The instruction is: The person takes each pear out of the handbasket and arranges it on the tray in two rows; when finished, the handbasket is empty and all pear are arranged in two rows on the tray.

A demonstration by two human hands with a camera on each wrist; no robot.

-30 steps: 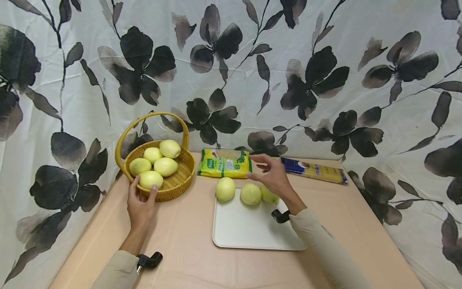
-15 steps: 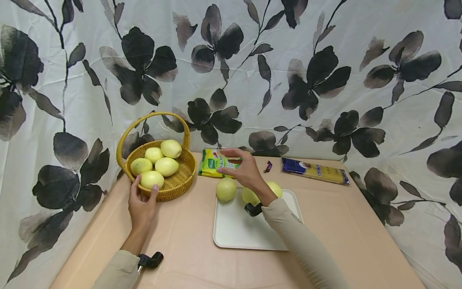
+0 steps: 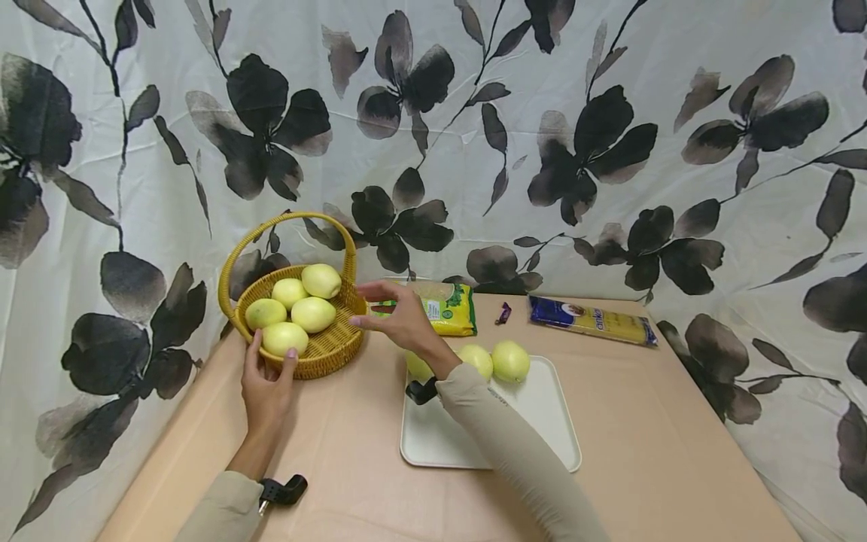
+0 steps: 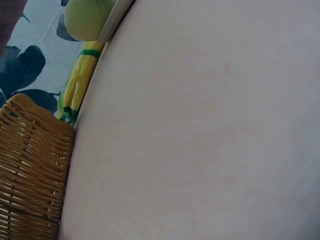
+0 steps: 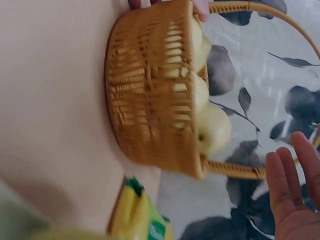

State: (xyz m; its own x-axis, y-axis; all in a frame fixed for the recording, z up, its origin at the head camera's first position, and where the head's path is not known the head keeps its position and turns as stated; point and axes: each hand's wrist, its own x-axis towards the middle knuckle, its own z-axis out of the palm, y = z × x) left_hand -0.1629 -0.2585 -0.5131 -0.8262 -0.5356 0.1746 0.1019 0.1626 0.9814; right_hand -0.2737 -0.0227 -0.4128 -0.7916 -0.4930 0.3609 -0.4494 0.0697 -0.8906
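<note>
A yellow-brown wicker basket (image 3: 332, 361) with an arched handle stands at the left, holding several pale yellow-green round fruits (image 3: 313, 314). My left hand (image 3: 266, 395) grips its near side, fingers and thumb spread at the rim. My right hand (image 3: 400, 320) hovers just right of the basket, thumb and fingers apart, with nothing held. In the right wrist view, straight fingers of the right hand (image 5: 292, 200) appear near the basket handle (image 5: 237, 170). The left wrist view shows part of the basket wall (image 4: 35, 170) but not the left hand's grip.
Three similar fruits (image 3: 511, 361) sit along the far edge of a white tray (image 3: 542, 444), one partly behind my right wrist. Behind it lies a yellow-green food packet (image 3: 455, 312), then a small purple-wrapped sweet (image 3: 503, 313) and a blue-and-yellow pasta packet (image 3: 592, 322). A floral curtain (image 3: 433, 188) hangs behind.
My right hand has moved left, from beside the sweet, across the yellow-green packet, to the basket's right side. The sweet has come into view. My left hand stays on the basket.
</note>
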